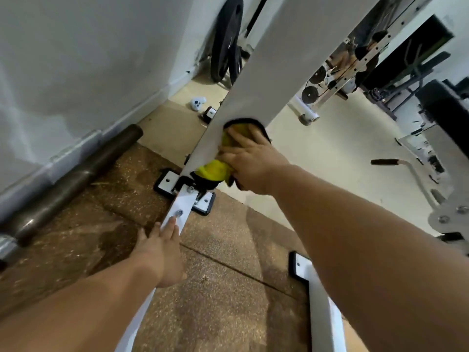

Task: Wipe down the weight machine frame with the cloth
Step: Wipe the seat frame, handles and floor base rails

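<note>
Right hand, fingers flat, presses a yellow cloth against the white frame upright; left hand rests straight-fingered on the base bar.

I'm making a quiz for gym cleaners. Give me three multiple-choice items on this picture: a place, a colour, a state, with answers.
1. The cloth is: A draped over the left hand; B pressed against the white upright near its base; C lying on the floor rail.
2. Its main colour: A red; B blue; C yellow.
3. The left hand's fingers: A straight on the rail; B in a fist; C pinching the cloth.
Answers: 1 B, the right hand presses it there; 2 C, yellow with dark edging; 3 A, they lie flat beside a bolt.
</note>
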